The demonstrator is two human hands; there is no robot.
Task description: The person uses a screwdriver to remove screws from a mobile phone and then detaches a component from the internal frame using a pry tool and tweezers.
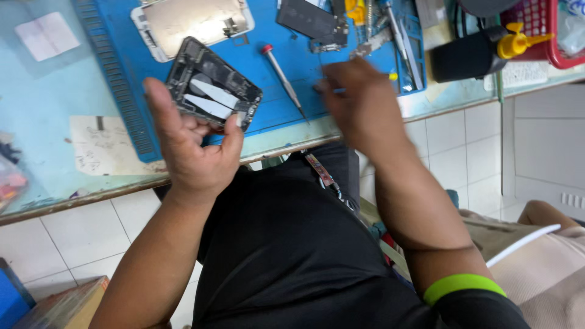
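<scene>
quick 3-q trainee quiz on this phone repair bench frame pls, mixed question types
1. True or false: the left hand holds the opened phone body above the blue mat.
2. Which lies on the mat between the two hands? A) a red-capped screwdriver B) a hammer C) a roll of tape
3. Fill in: the right hand is motion-blurred and reaches toward the mat's ____ edge, by the tools.

Key: 1 true; 2 A; 3 right
</scene>
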